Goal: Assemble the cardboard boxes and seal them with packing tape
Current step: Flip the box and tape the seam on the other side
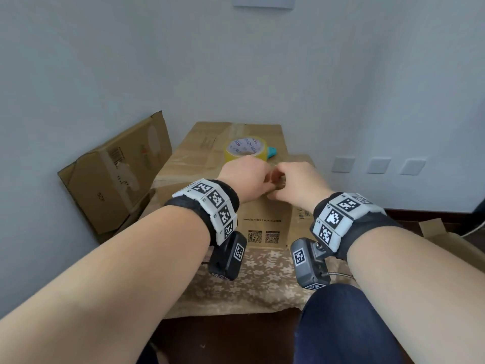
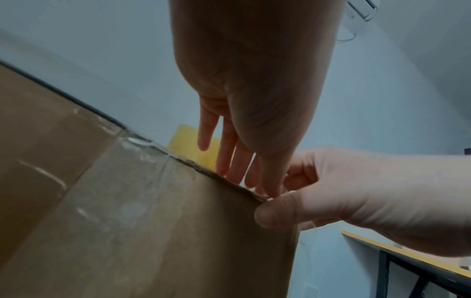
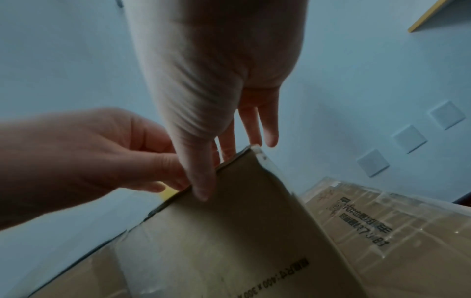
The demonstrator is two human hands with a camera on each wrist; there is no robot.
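Two bare hands meet at the near top edge of a cardboard box (image 1: 267, 219) standing on a floral-patterned cloth (image 1: 249, 282) before a pale wall. The left hand (image 1: 246, 177) and the right hand (image 1: 296, 182) come together at the middle of that edge, each with its thumb on the box's near face and its fingers reaching over the rim. In the left wrist view the left hand's fingers (image 2: 229, 159) run straight down behind the edge, while the right hand's thumb (image 2: 277, 211) presses the front face; in the right wrist view the right thumb (image 3: 201, 177) lies against the cardboard, pinching the edge with the fingers behind it. Clear tape glints along the box's seams. A yellow roll of packing tape (image 1: 245, 148) rests on a taller, closed box (image 1: 199, 145) just behind the hands, with a teal object (image 1: 271, 152) beside the roll. A flattened box (image 1: 115, 174) leans against the wall at left. Three white wall plates (image 1: 378, 165) line the wall at right.
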